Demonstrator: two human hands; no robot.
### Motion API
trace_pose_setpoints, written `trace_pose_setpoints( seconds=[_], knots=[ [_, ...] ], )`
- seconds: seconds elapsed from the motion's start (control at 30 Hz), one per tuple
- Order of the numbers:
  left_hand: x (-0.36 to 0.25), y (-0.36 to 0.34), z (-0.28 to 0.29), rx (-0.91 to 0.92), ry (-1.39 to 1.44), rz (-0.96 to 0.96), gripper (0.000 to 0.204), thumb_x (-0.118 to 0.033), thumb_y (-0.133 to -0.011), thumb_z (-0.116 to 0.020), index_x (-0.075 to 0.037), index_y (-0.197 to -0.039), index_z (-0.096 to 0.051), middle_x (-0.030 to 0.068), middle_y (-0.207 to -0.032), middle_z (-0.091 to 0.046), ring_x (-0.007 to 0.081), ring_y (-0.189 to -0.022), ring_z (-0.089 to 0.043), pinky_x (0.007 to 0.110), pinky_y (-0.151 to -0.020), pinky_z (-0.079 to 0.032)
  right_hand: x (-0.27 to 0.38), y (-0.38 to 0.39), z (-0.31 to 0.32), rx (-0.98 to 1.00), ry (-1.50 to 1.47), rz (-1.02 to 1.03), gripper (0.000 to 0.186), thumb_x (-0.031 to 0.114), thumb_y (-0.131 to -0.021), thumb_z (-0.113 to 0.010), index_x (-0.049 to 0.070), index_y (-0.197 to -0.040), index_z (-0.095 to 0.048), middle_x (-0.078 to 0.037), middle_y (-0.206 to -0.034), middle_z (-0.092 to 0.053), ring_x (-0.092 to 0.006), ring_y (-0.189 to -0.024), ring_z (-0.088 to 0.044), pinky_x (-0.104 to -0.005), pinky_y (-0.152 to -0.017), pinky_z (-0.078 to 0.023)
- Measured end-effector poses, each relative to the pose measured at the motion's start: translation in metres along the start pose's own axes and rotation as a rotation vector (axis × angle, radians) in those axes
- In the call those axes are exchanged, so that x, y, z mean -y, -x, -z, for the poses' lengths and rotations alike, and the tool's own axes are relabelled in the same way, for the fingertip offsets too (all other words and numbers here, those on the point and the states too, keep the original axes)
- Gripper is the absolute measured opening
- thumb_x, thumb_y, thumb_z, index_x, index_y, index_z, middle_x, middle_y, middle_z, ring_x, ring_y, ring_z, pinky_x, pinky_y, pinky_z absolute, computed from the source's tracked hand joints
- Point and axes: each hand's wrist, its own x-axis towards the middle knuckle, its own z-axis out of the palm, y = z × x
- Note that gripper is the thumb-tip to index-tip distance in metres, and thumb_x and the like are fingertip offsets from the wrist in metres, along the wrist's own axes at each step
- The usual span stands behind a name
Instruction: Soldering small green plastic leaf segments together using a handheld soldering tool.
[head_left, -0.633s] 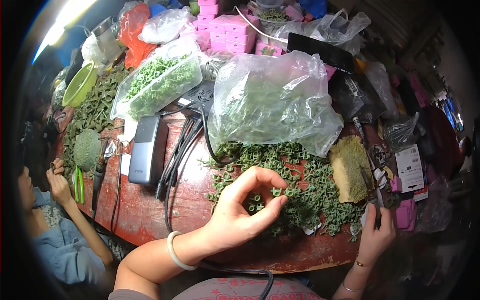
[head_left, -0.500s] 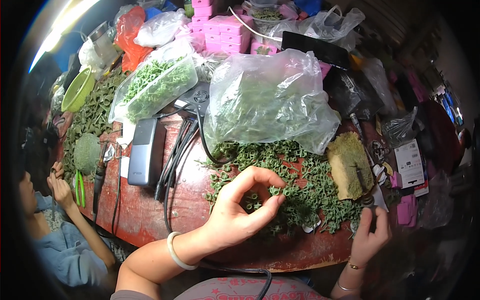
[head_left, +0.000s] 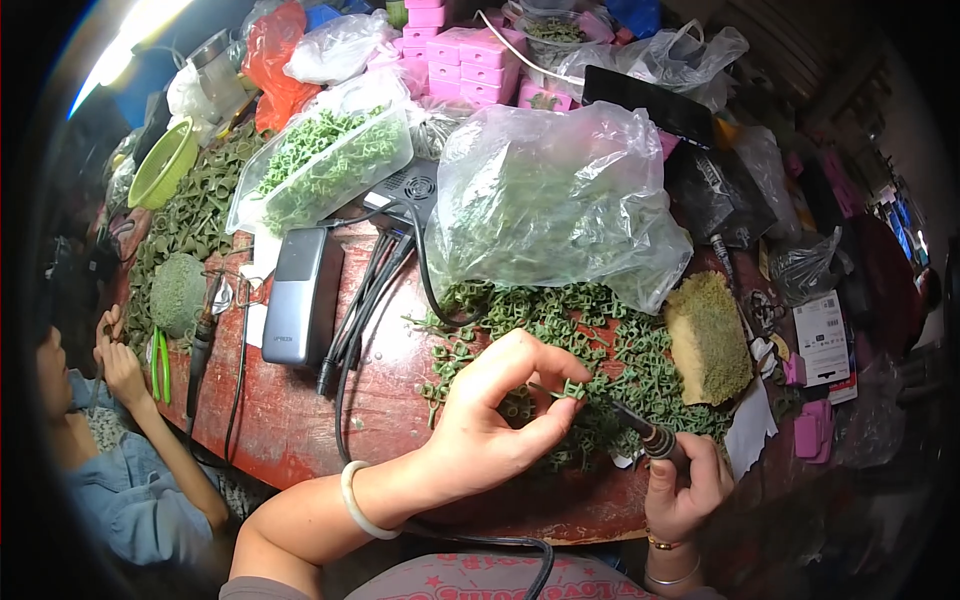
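Observation:
Between thumb and forefinger, my left hand (head_left: 490, 415) pinches a small green ring-shaped piece (head_left: 574, 388), looking like wax or plastic. My right hand (head_left: 692, 490) grips a soldering iron (head_left: 658, 440) by its dark handle. The iron's thin shaft points left toward the piece; I cannot tell whether the tip touches it. Under and beyond both hands spreads a pile of similar green pieces (head_left: 625, 345). To the right of that pile lies a tan block (head_left: 712, 340) with a rough green crust.
A clear bag (head_left: 560, 190) of green pieces lies behind the pile. Left of it are black cables (head_left: 365, 310), a grey power bank (head_left: 302, 300) and a clear tray (head_left: 320, 165). At the far left are a co-worker's hands (head_left: 118, 365), another iron (head_left: 202, 365) and green-handled tool (head_left: 160, 365).
My right hand has brought the soldering iron left, from the crusted block to the piece in my left hand. My left hand keeps its pinch. The whole view has shifted slightly.

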Motion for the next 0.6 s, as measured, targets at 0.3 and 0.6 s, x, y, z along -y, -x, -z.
trace_pose_setpoints(
  seconds=[0.3,0.6],
  knots=[
    [0.0001,0.0000,-0.0013,-0.009,-0.022,0.009,0.021,0.002,-0.076,-0.066,-0.003,-0.097,-0.066,0.0043,-0.088,-0.057,0.0130,-0.077,-0.051,0.026,-0.072,-0.042,-0.0015,-0.0009,-0.0014,0.052,0.019,0.006,0.038,0.040,-0.086,-0.071,0.003,-0.084,-0.061,-0.006,-0.065,-0.055,-0.0230,-0.051,-0.053,-0.0330,-0.045,-0.040],
    [0.0006,-0.0004,-0.0012,0.000,-0.022,0.013,0.021,0.002,-0.076,-0.066,-0.003,-0.097,-0.066,0.0045,-0.088,-0.057,0.0129,-0.077,-0.051,0.026,-0.071,-0.042,-0.0021,-0.0015,-0.0021,0.066,0.028,0.005,0.038,0.040,-0.085,-0.071,0.003,-0.084,-0.061,-0.006,-0.064,-0.055,-0.0239,-0.050,-0.053,-0.0336,-0.045,-0.041]
  ],
)
